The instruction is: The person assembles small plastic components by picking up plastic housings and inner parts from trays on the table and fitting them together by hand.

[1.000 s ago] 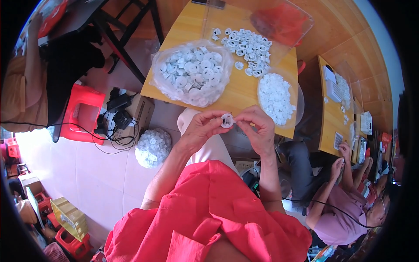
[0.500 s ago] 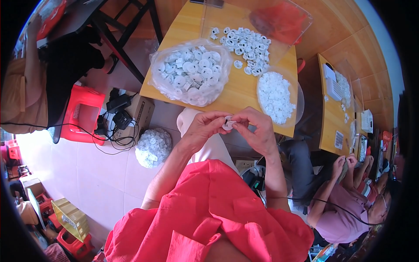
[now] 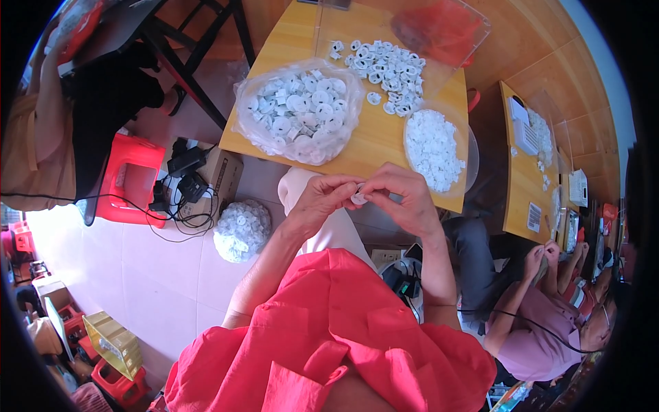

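right hand [image 3: 406,202] shifted further over the round white piece [image 3: 357,197]

those fingertips hide more of its face than half a second ago. thumb and fingers are closed on it, while my left hand [image 3: 317,200] pinches its left edge. i hold it just short of the wooden table [image 3: 379,143], where a clear bag [image 3: 247,129] of white parts, a pale heap of small pieces [image 3: 434,152] and loose round pieces [image 3: 391,74] lie.

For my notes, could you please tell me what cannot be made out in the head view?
Head view: much of the small white part, hidden by the left hand and right hand.
Head view: dark object, cut off by the top edge.
Head view: details of the distant white pieces, too small.
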Tool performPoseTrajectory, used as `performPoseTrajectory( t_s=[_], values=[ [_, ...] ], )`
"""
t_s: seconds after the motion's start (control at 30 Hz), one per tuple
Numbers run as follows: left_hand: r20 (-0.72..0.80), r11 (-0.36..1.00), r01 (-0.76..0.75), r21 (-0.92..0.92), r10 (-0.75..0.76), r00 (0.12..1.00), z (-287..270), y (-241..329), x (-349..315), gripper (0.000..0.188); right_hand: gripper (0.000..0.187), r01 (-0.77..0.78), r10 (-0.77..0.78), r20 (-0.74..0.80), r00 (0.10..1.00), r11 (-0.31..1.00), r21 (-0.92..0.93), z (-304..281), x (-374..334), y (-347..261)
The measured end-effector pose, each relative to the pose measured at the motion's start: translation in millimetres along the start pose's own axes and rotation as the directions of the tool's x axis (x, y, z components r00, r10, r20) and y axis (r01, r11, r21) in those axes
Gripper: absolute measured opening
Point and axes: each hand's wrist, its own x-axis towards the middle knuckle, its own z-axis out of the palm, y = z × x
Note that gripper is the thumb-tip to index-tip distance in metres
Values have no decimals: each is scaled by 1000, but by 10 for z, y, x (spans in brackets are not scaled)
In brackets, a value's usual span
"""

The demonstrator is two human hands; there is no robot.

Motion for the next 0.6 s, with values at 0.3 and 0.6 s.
performPoseTrajectory(
  t_s=[0.3,0.6],
  values=[
    [-17,1000,-3,27,4,1000,7,-23,8,30,12,-11,11,11,1000,1000,-23,3,-16,-4],
    [-18,1000,12,10,-12,1000,13,-41,20,30,12,86,-84,27,996,989,-122,24,-9,-2]
  ],
)
